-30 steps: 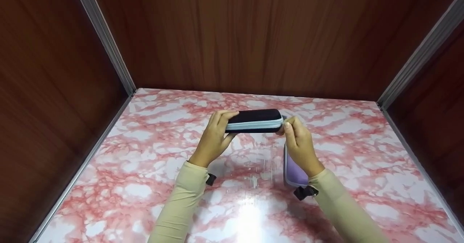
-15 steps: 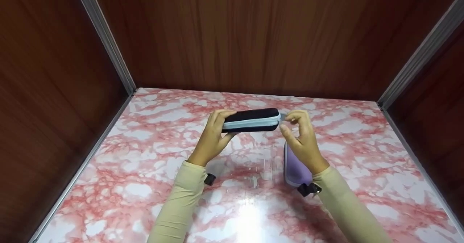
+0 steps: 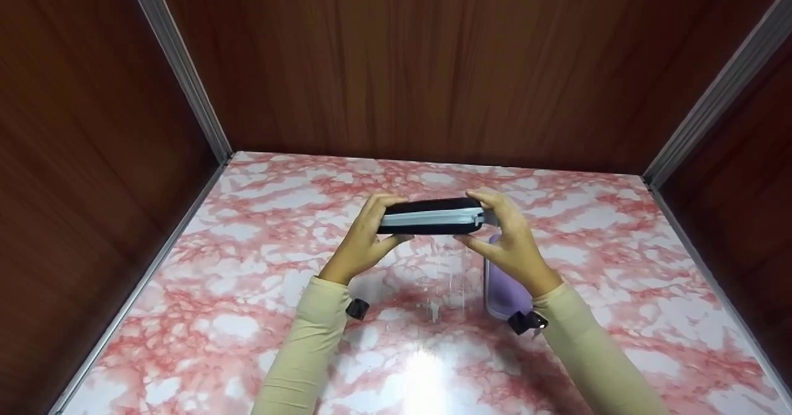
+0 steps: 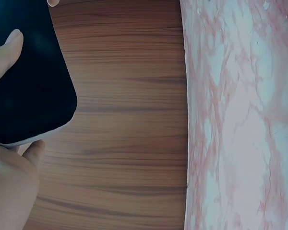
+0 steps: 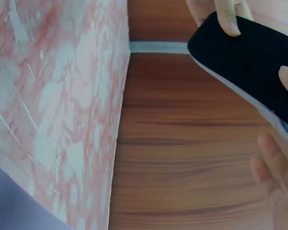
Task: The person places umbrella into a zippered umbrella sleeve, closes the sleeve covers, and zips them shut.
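Held up above the table is a dark zippered case [image 3: 427, 229] with a light-blue zipper band. My left hand [image 3: 362, 242] grips its left end, thumb underneath and fingers on top. At the other end, my right hand [image 3: 516, 254] holds the case the same way, with the light zipper pull [image 3: 478, 219] beside it. The right wrist view shows the case's flat dark face [image 5: 249, 62], a thumb pressing on it and a partly parted zipper edge. A purple case [image 3: 504, 291] lies on the table, partly covered by my right hand and wrist.
The table [image 3: 235, 325] has a red-and-white marbled top with a bright glare near the front. Brown wood-grain panels [image 3: 402, 62] enclose it at the back and both sides, with grey metal strips [image 3: 179, 62] at the corners.
My right hand has left its pinch at the zipper end and spread round the case's right end, fingers above and thumb below. The case has dipped slightly and levelled out; the purple case stays put.
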### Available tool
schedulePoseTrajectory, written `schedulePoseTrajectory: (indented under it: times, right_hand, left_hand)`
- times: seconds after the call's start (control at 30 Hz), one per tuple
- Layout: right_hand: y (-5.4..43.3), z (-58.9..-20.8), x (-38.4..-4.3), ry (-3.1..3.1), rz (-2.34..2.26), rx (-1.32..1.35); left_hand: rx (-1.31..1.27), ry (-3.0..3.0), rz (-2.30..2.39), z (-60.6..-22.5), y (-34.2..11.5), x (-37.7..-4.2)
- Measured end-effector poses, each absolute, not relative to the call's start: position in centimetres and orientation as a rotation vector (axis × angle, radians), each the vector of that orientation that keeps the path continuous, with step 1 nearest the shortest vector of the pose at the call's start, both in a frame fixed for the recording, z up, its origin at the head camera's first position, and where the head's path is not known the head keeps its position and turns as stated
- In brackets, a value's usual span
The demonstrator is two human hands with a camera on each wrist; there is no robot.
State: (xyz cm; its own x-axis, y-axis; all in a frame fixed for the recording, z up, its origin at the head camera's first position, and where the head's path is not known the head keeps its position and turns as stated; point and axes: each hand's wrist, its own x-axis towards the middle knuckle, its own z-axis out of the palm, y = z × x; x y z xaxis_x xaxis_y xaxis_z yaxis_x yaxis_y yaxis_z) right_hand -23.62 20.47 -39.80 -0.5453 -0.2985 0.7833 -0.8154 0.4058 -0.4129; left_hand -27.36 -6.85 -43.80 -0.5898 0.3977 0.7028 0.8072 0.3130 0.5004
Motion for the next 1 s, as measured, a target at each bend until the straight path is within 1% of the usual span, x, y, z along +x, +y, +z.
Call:
schedulePoseTrajectory:
  times: [0.2, 0.4, 0.67, 1.0]
  right_hand:
    - [21.3, -41.2, -24.9, -2.072, 1.072, 0.987]
    - [21.4, -41.8, -24.9, -2.085, 1.022, 0.995]
    - [20.6, -42.1, -24.4, -2.112, 0.921, 0.987]
    - [20.2, -42.5, -24.3, -2.106, 0.823, 0.972]
  left_hand:
    - [-1.053, -2.200, -1.083, -43.7, -6.7, -27.2]
    - [-1.055, -2.259, -0.842, -42.9, -6.2, -26.7]
    - [-1.112, -2.201, -0.836, -41.9, -4.9, -26.1]
    - [-1.147, -2.144, -0.897, -42.0, -4.5, -26.0]
